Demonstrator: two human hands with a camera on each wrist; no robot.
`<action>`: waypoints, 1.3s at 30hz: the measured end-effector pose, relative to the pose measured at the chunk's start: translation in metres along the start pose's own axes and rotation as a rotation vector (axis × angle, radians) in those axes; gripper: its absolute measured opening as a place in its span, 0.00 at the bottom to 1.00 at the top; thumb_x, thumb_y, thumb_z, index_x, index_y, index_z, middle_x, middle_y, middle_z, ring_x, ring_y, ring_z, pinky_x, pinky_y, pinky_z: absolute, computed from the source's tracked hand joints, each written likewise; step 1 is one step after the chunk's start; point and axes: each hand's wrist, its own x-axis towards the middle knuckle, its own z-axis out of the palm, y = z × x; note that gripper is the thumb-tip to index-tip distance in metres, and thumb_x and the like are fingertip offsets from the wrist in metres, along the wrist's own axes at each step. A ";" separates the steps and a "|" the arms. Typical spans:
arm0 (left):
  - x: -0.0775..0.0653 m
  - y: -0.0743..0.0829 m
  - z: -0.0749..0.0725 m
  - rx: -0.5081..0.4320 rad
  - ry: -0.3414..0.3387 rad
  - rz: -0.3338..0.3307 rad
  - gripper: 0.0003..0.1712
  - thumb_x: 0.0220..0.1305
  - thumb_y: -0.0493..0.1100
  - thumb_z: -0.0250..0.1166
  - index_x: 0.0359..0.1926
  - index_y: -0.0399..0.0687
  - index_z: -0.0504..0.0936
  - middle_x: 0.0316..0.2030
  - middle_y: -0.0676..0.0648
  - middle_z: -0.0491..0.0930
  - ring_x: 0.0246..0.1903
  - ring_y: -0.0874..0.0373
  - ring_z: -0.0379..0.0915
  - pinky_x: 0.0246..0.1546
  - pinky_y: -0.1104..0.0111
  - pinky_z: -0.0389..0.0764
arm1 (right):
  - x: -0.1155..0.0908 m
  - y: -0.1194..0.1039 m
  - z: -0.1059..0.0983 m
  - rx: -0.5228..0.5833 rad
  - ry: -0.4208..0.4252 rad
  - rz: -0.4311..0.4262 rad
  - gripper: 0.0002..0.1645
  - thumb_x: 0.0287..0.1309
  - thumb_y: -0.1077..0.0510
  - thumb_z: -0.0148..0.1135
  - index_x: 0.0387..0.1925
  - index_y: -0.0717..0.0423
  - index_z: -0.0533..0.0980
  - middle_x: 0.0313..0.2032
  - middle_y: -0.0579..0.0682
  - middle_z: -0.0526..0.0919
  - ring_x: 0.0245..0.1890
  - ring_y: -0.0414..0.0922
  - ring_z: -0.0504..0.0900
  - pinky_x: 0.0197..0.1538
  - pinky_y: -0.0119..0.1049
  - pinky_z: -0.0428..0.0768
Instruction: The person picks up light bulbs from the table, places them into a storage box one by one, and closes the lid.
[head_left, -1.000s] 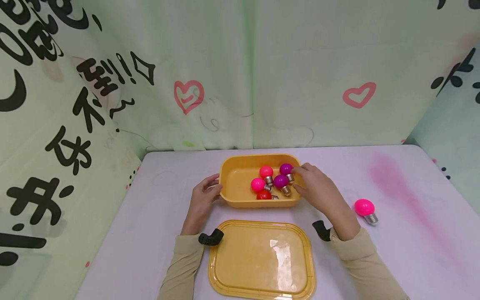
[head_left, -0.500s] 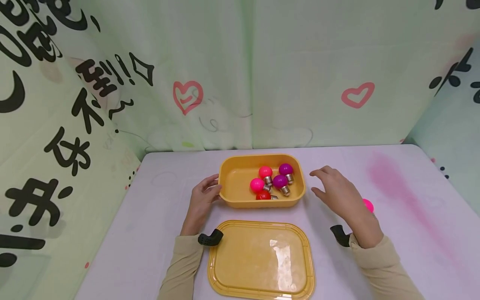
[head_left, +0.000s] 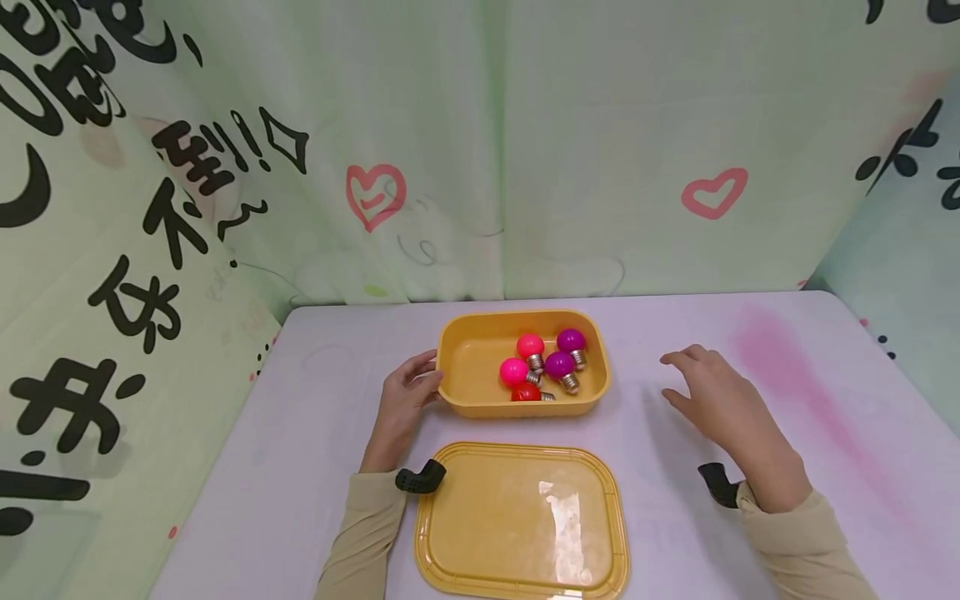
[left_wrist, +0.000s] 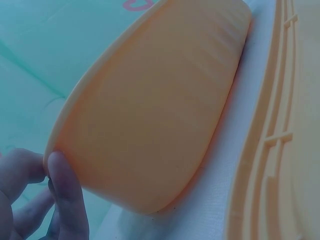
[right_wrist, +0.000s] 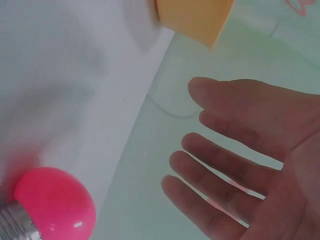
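Note:
A yellow plastic box (head_left: pixel 468 354) stands near the back of the table, with several light bulbs inside: two pink bulbs (head_left: pixel 513 371), two purple bulbs (head_left: pixel 559 364) and a red bulb (head_left: pixel 527 392). At the box's left end, my left hand (head_left: pixel 397 408) pinches the rim between thumb and fingers. My right hand (head_left: pixel 727 412) is over the table right of the box, fingers spread and holding nothing. Another pink bulb (right_wrist: pixel 57 202) lies on the table, seen in the right wrist view; hand and forearm hide it in the head view.
In front of the box lies a flat yellow lid (head_left: pixel 517 517), between the forearms. The white table (head_left: pixel 315 400) meets a pale green curtain (head_left: pixel 600 167) at the back, and more curtain hangs on both sides.
My right hand has left the purple bulb at the box's right end and moved right, over the loose pink bulb. The left hand has stayed at the rim.

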 end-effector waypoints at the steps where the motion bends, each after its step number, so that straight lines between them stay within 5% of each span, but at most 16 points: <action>1: 0.000 0.000 0.000 -0.001 -0.002 0.005 0.22 0.67 0.36 0.64 0.62 0.43 0.77 0.53 0.40 0.76 0.42 0.53 0.78 0.37 0.74 0.83 | -0.001 0.003 0.000 -0.006 -0.003 0.003 0.25 0.51 0.65 0.72 0.52 0.68 0.77 0.47 0.66 0.79 0.48 0.64 0.77 0.41 0.58 0.81; 22: 0.001 -0.001 0.000 -0.022 -0.013 0.017 0.22 0.67 0.35 0.64 0.61 0.43 0.78 0.53 0.39 0.76 0.44 0.50 0.78 0.36 0.73 0.83 | -0.026 0.049 -0.005 -0.044 -0.178 0.116 0.32 0.47 0.61 0.75 0.53 0.72 0.75 0.49 0.72 0.74 0.48 0.68 0.71 0.41 0.61 0.80; 39: 0.002 -0.001 0.000 -0.034 -0.023 0.014 0.22 0.67 0.35 0.64 0.61 0.42 0.77 0.53 0.39 0.75 0.44 0.51 0.78 0.36 0.73 0.83 | -0.031 0.059 0.003 -0.007 -0.166 0.081 0.27 0.43 0.67 0.76 0.45 0.76 0.76 0.37 0.67 0.78 0.37 0.61 0.78 0.43 0.57 0.80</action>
